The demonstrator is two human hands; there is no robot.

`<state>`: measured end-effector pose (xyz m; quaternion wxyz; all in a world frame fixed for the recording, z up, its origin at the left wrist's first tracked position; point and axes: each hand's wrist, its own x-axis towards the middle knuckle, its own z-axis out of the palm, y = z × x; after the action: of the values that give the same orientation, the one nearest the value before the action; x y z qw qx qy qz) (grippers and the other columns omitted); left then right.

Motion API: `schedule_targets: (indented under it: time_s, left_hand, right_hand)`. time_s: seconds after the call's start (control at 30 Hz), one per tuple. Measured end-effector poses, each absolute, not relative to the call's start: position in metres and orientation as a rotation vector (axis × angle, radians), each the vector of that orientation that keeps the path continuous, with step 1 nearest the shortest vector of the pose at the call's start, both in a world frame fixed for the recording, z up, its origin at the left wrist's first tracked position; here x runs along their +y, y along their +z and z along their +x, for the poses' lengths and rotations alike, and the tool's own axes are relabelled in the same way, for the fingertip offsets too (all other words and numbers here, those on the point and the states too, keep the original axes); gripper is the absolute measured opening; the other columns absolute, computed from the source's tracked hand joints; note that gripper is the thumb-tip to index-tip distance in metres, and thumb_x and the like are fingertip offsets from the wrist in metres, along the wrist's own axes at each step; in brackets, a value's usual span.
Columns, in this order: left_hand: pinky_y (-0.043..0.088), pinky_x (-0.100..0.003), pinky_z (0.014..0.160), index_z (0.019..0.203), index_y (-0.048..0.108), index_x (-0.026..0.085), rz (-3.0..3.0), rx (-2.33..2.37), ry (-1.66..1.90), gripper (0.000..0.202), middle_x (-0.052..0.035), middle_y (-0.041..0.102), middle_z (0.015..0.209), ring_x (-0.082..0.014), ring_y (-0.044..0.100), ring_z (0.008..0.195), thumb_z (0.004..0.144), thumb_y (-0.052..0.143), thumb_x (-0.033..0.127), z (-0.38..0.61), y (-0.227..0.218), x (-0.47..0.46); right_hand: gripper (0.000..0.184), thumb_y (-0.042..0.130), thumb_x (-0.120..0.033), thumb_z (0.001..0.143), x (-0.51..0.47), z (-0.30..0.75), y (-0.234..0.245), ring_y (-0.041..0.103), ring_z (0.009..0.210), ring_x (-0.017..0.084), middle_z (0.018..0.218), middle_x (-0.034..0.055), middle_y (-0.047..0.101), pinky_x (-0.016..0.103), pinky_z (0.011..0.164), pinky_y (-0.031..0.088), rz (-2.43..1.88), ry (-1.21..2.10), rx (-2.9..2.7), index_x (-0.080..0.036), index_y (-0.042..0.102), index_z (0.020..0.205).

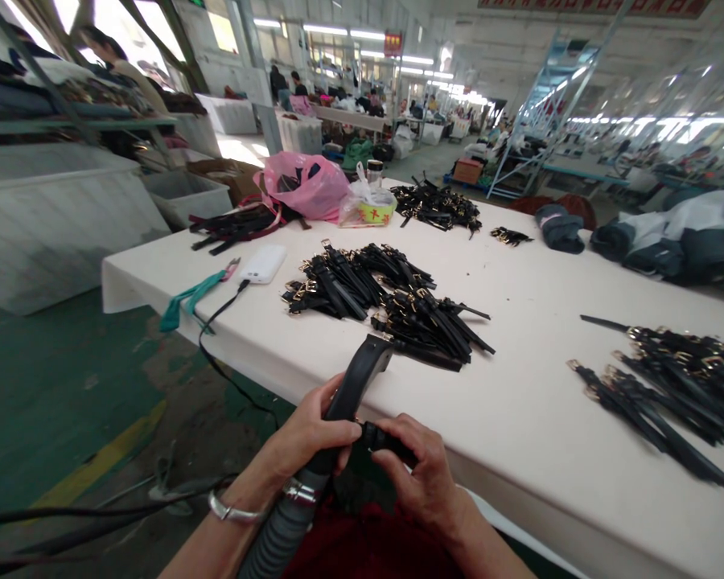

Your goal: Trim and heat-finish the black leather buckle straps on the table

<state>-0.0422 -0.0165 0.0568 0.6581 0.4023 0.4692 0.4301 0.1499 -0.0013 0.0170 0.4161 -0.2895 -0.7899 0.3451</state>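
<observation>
My left hand (310, 430) is closed around a black curved nozzle (353, 386), its thumb lying across the front. A metal clamp (302, 492) joins the nozzle to a grey ribbed hose (281, 531) running down toward me. In my right hand (422, 466), fingers and thumb grip a short black strap (392, 444), mostly hidden by the fingers. The strap's near end meets my left thumb beside the nozzle. Beyond the nozzle's flat tip lie heaps of black straps with gold buckles (343, 281), one heap (434, 326) close to the tip.
The white-covered table (519, 386) holds more buckled straps (688, 378) at right and another pile (438, 203) behind. A white power bank (264, 264) with a black cable lies left, near teal cloth (190, 299). A pink bag (305, 185) stands at the back. Dark rolled fabric (657, 241) lies far right.
</observation>
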Motion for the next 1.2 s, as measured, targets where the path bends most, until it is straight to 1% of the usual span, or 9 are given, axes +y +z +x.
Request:
schedule_targets:
  time_s: [0.13,0.3,0.37,0.47,0.53,0.6,0.77,1.0,1.2]
  left_hand:
    - [0.044,-0.019,0.034,0.11,0.046,0.018,0.862,1.059,0.966,0.051,0.0046,0.058,0.067,-0.0093,0.054,0.037,0.067,0.072,0.027,-0.039,0.054,-0.016]
    - [0.046,-0.02,0.037,0.123,0.041,0.019,0.832,1.029,0.983,0.066,0.002,0.061,0.069,-0.0096,0.054,0.04,0.067,0.075,0.027,-0.041,0.057,-0.017]
    - [0.047,-0.021,0.037,0.129,0.036,0.02,0.807,1.012,0.994,0.072,0.0012,0.063,0.07,-0.0102,0.055,0.04,0.068,0.073,0.026,-0.041,0.059,-0.018]
    - [0.047,-0.021,0.037,0.137,0.028,0.019,0.773,1.019,0.977,0.08,0.004,0.061,0.056,-0.0121,0.054,0.038,0.069,0.07,0.025,-0.038,0.061,-0.018]
    - [0.047,-0.021,0.037,0.14,0.025,0.018,0.757,1.031,0.962,0.085,0.0048,0.059,0.051,-0.0129,0.054,0.038,0.068,0.07,0.025,-0.035,0.062,-0.018]
    - [0.048,-0.021,0.037,0.141,0.024,0.019,0.74,1.041,0.96,0.087,0.004,0.061,0.053,-0.0132,0.055,0.039,0.068,0.07,0.026,-0.033,0.063,-0.017]
    - [0.048,-0.021,0.036,0.141,0.025,0.021,0.735,1.048,0.969,0.087,0.0044,0.06,0.055,-0.0132,0.056,0.039,0.068,0.071,0.025,-0.031,0.065,-0.018]
    - [0.047,-0.021,0.035,0.14,0.027,0.02,0.732,1.059,0.969,0.084,0.0051,0.059,0.054,-0.0132,0.055,0.037,0.068,0.069,0.025,-0.033,0.063,-0.02]
    - [0.046,-0.02,0.036,0.143,0.025,0.022,0.763,1.039,0.986,0.084,0.0053,0.057,0.053,-0.0119,0.054,0.037,0.07,0.068,0.024,-0.034,0.062,-0.023]
  right_hand:
    - [0.017,0.059,-0.023,0.08,-0.001,0.149,0.019,0.058,0.065,0.015,0.074,0.0036,0.065,0.025,0.061,0.046,-0.822,0.969,-1.94,-0.017,0.066,0.094]
    - [0.016,0.059,-0.025,0.079,-0.005,0.146,0.022,0.058,0.066,0.015,0.076,0.002,0.066,0.024,0.06,0.047,-0.971,1.242,-1.817,-0.017,0.067,0.091]
    - [0.023,0.061,-0.022,0.076,-0.007,0.145,0.026,0.059,0.071,0.016,0.082,0.0032,0.066,0.026,0.063,0.049,-0.955,1.171,-1.832,-0.018,0.066,0.098]
    - [0.042,0.067,-0.018,0.071,-0.01,0.142,0.033,0.059,0.09,0.02,0.105,0.009,0.062,0.032,0.076,0.052,-0.864,0.899,-1.865,-0.019,0.061,0.112]
    - [0.038,0.068,-0.018,0.073,-0.01,0.141,0.036,0.059,0.095,0.021,0.112,0.0101,0.059,0.034,0.08,0.052,-0.809,0.769,-1.876,-0.022,0.063,0.111]
    - [0.029,0.067,-0.019,0.077,-0.009,0.14,0.036,0.06,0.093,0.02,0.11,0.0092,0.06,0.034,0.078,0.053,-0.79,0.69,-1.889,-0.025,0.067,0.106]
    - [0.021,0.061,-0.014,0.081,-0.008,0.138,0.036,0.061,0.084,0.019,0.097,0.0071,0.066,0.034,0.073,0.053,-0.713,0.623,-1.895,-0.026,0.07,0.096]
    - [0.014,0.058,-0.022,0.084,-0.008,0.138,0.042,0.062,0.076,0.016,0.081,0.004,0.067,0.03,0.072,0.05,-0.841,1.096,-1.674,-0.02,0.068,0.074]
    - [0.024,0.053,-0.034,0.087,0.003,0.15,0.038,0.057,0.075,0.015,0.074,0.002,0.061,0.027,0.071,0.046,-1.042,1.191,-1.456,-0.018,0.06,0.07]
